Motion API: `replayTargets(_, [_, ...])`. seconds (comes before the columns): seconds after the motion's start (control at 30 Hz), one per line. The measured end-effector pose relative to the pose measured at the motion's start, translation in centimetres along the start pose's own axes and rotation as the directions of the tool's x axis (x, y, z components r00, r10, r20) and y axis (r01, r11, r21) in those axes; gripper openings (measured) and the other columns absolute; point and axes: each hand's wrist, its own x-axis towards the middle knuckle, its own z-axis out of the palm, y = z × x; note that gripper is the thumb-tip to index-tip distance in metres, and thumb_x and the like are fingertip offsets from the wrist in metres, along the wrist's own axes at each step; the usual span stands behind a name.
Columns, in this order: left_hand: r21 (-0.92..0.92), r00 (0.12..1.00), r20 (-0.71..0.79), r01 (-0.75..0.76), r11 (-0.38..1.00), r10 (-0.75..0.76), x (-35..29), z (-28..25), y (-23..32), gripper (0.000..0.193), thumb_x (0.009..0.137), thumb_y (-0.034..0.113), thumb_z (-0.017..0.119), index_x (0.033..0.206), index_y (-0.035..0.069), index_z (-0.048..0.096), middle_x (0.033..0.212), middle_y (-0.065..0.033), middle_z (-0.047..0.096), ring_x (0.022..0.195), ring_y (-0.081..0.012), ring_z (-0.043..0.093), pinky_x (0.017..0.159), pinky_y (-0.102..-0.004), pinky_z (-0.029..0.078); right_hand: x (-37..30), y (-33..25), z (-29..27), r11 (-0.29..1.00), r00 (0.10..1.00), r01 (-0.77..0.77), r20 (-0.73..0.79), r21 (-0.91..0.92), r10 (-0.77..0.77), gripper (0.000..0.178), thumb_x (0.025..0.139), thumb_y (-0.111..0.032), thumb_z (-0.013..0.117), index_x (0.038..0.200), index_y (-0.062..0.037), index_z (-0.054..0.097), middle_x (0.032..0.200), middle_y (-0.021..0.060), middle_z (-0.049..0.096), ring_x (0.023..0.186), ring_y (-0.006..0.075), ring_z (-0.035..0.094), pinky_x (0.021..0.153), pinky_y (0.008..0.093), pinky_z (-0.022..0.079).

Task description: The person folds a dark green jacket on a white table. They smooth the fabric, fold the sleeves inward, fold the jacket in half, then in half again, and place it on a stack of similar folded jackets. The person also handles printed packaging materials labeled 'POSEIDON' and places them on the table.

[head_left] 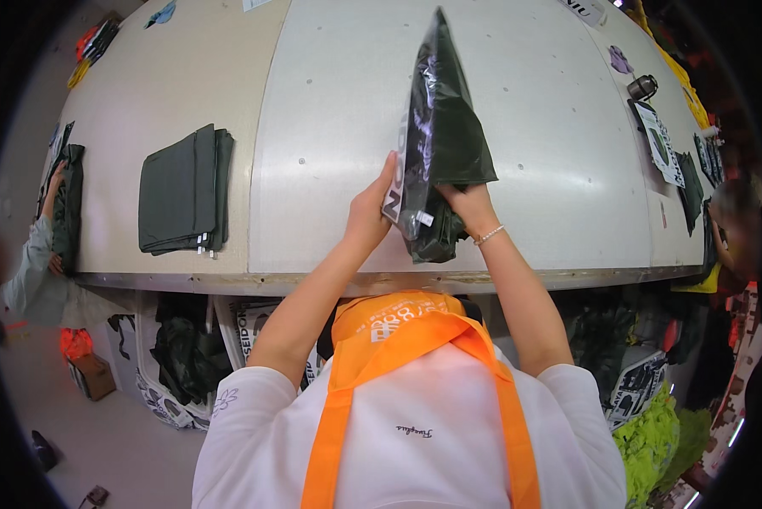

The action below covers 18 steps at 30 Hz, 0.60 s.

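Observation:
Above the table a clear plastic bag (pixel 393 199) with dark lettering stands tilted up, with folded dark green fabric (pixel 449 140) in or against it; I cannot tell how far inside it sits. My left hand (pixel 371 208) grips the bag's left side, its fingers partly behind it. My right hand (pixel 473 210) is closed at the fabric's lower right edge, its fingertips hidden under the dark folds. A small white label hangs at the lower end. To the left lies a neat stack of folded dark green fabric (pixel 177 191) with small white tags.
The pale table (pixel 330 102) has a straight front edge close to my body. A person's arm (pixel 46 212) works over dark fabric at the far left; another person is at the right. A dark flask (pixel 642 87) and printed bags (pixel 659 144) lie right. Bins (pixel 173 407) stand below.

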Motion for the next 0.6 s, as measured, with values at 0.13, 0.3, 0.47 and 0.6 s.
replayTargets(0.13, [0.089, 0.990, 0.119, -0.084, 0.993, 0.073, 0.0, -1.6, 1.9, 0.089, 0.065, -0.017, 0.046, 0.143, 0.022, 0.028, 0.110, -0.0219, 0.058, 0.094, -0.0404, 0.058, 0.078, -0.0383, 0.048, 1.2, 2.0, -0.1, 0.992, 0.993, -0.121, -0.013, -0.047, 0.121, 0.043, 0.084, -0.016, 0.063, 0.122, 0.0001, 0.050, 0.120, 0.0129, 0.055, 0.107, 0.0235, 0.052, 0.092, 0.0327, 0.041])
replayTargets(0.3, [-0.230, 0.979, 0.178, 0.142, 0.963, -0.102, -3.7, 1.6, 1.0, 0.086, 0.071, -0.020, 0.039, 0.145, 0.019, 0.022, 0.120, -0.0184, 0.056, 0.110, -0.0285, 0.056, 0.088, -0.0279, 0.043, 4.4, 4.5, -0.3, 0.639, 0.971, -0.074, -0.090, 0.765, 0.220, 0.037, 0.096, -0.020, 0.045, 0.128, -0.0005, 0.045, 0.125, 0.0097, 0.052, 0.109, 0.0180, 0.049, 0.096, 0.0311, 0.040])
replayTargets(0.47, [-0.778, 0.786, 0.290, 0.526, 0.344, -0.546, -5.2, 5.4, -2.9, 0.063, 0.084, -0.010, 0.043, 0.141, 0.014, 0.031, 0.129, -0.0118, 0.048, 0.113, -0.0246, 0.051, 0.095, -0.0384, 0.044, 4.0, -1.9, 1.8, 0.769, 0.997, 0.068, 0.065, -0.635, -0.035, 0.033, 0.090, -0.022, 0.044, 0.109, 0.0004, 0.060, 0.106, 0.0213, 0.060, 0.096, 0.0365, 0.057, 0.087, 0.0398, 0.046])
replayTargets(0.6, [-0.878, 0.705, 0.363, 0.477, 0.028, -0.609, -6.2, 7.5, -4.6, 0.044, 0.092, 0.006, 0.048, 0.134, 0.007, 0.036, 0.133, -0.0110, 0.044, 0.117, -0.0258, 0.048, 0.094, -0.0401, 0.047, 3.5, 0.2, 0.9, 0.614, 0.976, 0.184, 0.217, -0.768, -0.021, 0.027, 0.085, -0.018, 0.043, 0.083, -0.0050, 0.067, 0.083, 0.0195, 0.065, 0.080, 0.0375, 0.063, 0.072, 0.0432, 0.051])
